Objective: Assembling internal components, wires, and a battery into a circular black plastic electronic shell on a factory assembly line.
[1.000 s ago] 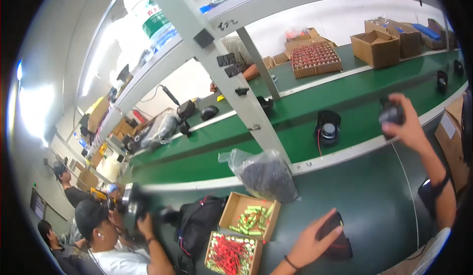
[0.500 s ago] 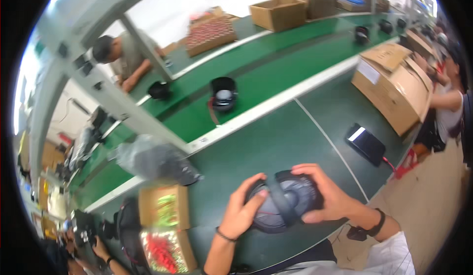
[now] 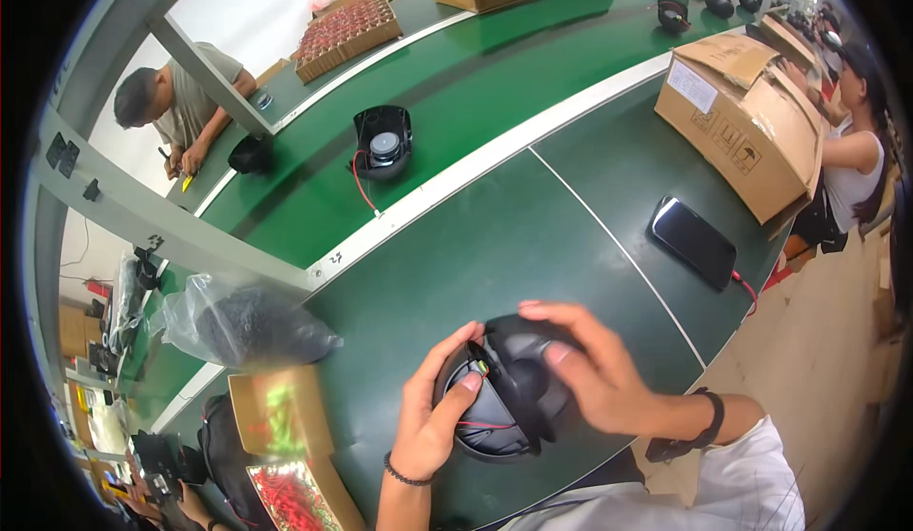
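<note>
At the lower left I've got a co-worker's hand [image 3: 193, 505] beside a dark device, and up beyond it a person [image 3: 181, 103] leans over the far side of the line. Next to that, a black bag [image 3: 223, 445], then a clear plastic bag [image 3: 249, 329] with dark contents. A carton [image 3: 316, 419] of green pieces, blurred for me, and just below it a second carton [image 3: 337, 495] full of red wires. Up on the green conveyor belt [image 3: 533, 65] sits an open speaker shell [image 3: 384, 146], its red lead trailing to the near rail.

Now the action — my left hand [image 3: 433, 422] pinches a black housing [image 3: 490, 412], thumb on top, fingers round its outer edge, just above the worktop [image 3: 475, 246]. A red wire shows inside. Right hand [image 3: 604, 379] is curled over the dark cover [image 3: 533, 352] alongside; it's blurred, so I can't tell how firmly it grips.

Further right, a phone [image 3: 694, 242] lies on the worktop with a red cable — and beyond it a large cardboard box [image 3: 709, 127], a person in a white top [image 3: 849, 165] reaching to it.
</note>
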Action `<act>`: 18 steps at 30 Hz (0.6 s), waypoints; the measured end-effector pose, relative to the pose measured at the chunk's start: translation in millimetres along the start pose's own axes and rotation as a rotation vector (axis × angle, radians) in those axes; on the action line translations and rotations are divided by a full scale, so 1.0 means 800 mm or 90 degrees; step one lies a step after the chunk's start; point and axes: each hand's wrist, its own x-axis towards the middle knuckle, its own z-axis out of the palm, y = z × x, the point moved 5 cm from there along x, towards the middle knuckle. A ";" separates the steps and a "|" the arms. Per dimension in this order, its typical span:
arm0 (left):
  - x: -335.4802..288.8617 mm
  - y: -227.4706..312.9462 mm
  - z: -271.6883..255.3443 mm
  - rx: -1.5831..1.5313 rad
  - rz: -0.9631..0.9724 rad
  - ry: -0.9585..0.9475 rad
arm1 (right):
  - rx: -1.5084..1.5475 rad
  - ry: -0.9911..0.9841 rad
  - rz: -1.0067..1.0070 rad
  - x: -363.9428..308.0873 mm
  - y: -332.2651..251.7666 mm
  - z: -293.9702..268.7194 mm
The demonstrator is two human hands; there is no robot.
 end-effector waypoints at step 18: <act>-0.009 0.004 -0.004 0.032 0.001 0.033 | -0.241 -0.263 0.115 -0.032 -0.069 -0.082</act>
